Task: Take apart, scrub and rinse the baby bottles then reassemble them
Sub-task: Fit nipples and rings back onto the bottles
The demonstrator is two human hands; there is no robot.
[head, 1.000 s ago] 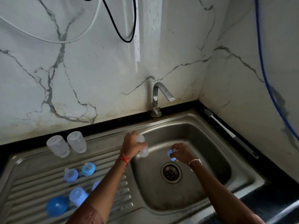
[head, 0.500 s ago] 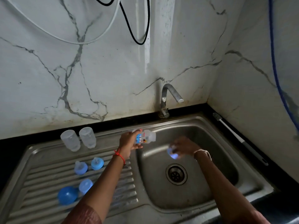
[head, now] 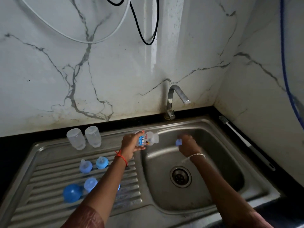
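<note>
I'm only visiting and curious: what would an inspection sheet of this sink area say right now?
Surface: steel sink with ribbed drainboard; no water seen at the tap.
Job's things: two clear bottles standing on the drainboard; blue rings and blue caps nearer the person.
Clutter: long brush beside the sink's right edge.
Hands: left hand grips a printed bottle; right hand pinches a small blue part, blurred.
Cables: white cable, black cable, blue hose on the walls.
Surroundings: veined marble walls, stained low down.
</note>
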